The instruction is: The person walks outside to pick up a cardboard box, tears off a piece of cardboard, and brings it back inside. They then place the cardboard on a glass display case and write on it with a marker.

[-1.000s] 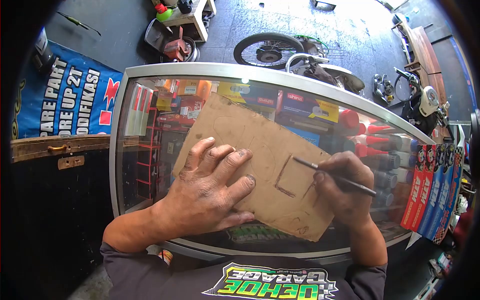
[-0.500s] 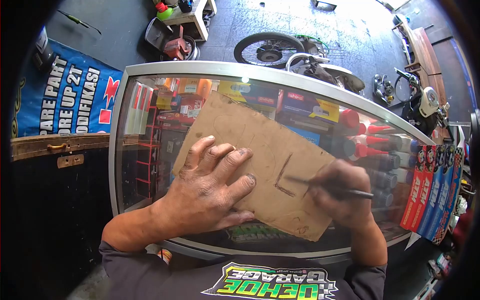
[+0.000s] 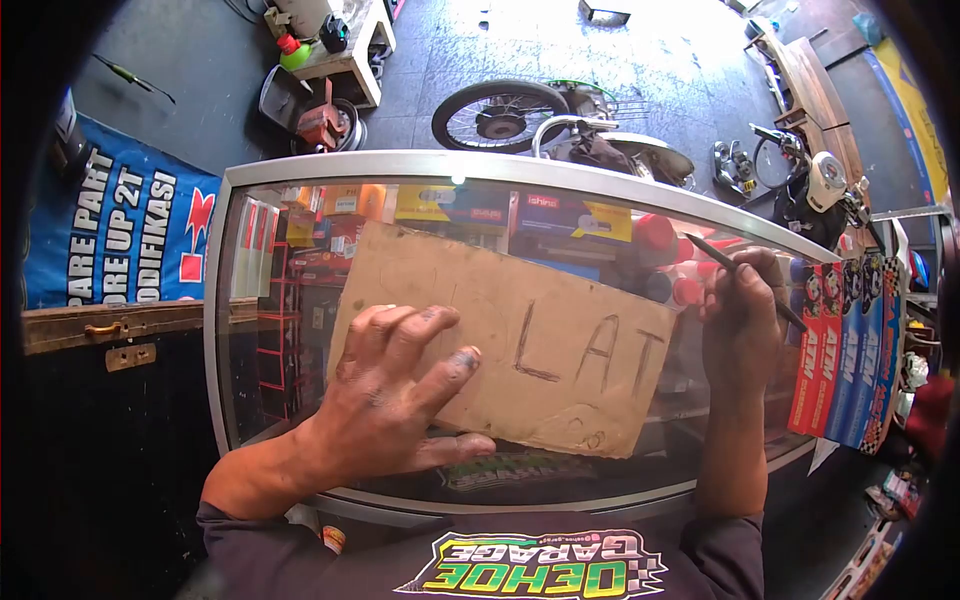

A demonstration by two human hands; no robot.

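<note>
A brown cardboard sheet (image 3: 480, 410) lies at a slant on a glass-topped display counter (image 3: 330, 165). Dark handwritten letters reading "LAT" stand on its right half, with faint curved lines near the lower right corner and the left part. My left hand (image 3: 395, 375) rests on the cardboard's left side with its fingers spread. To the right of the sheet, my right hand (image 3: 745, 305) is raised and closed around a slim dark pencil (image 3: 712, 250). The pencil's pointed end is directed up and left, apart from the cardboard.
Under the glass are boxes (image 3: 570, 218) and red-capped bottles (image 3: 655, 235). Red and blue ATM-labelled boxes (image 3: 840, 360) stand at the counter's right end. Beyond it are a motorcycle wheel (image 3: 500, 120) and a wooden bench (image 3: 815, 95). A blue banner (image 3: 125, 220) hangs left.
My right hand has lifted off the cardboard and moved up and right with the pencil. The letters A and T now show beside the L. The camera view has shifted slightly.
</note>
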